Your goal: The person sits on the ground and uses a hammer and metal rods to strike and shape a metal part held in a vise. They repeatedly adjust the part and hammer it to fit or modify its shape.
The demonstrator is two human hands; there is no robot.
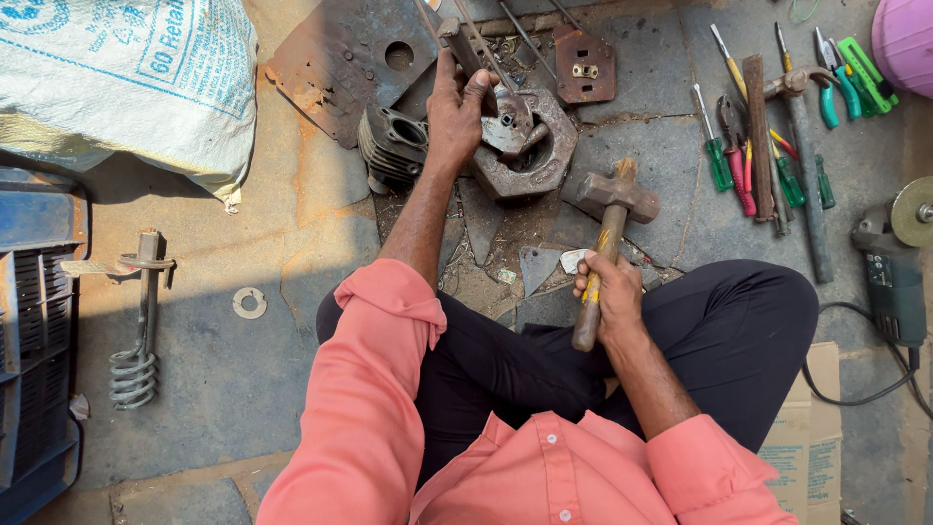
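Two hands grip: right (610, 292) clutches one hammer (607, 243), left (459, 112) pinches perhaps one rod (457, 44).

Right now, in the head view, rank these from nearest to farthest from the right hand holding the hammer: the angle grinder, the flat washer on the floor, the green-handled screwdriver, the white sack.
From the right hand, which holds the hammer:
1. Green-handled screwdriver, up and to its right among the tools.
2. Angle grinder, far right edge.
3. Flat washer, on the floor to the left.
4. White sack, top left corner.
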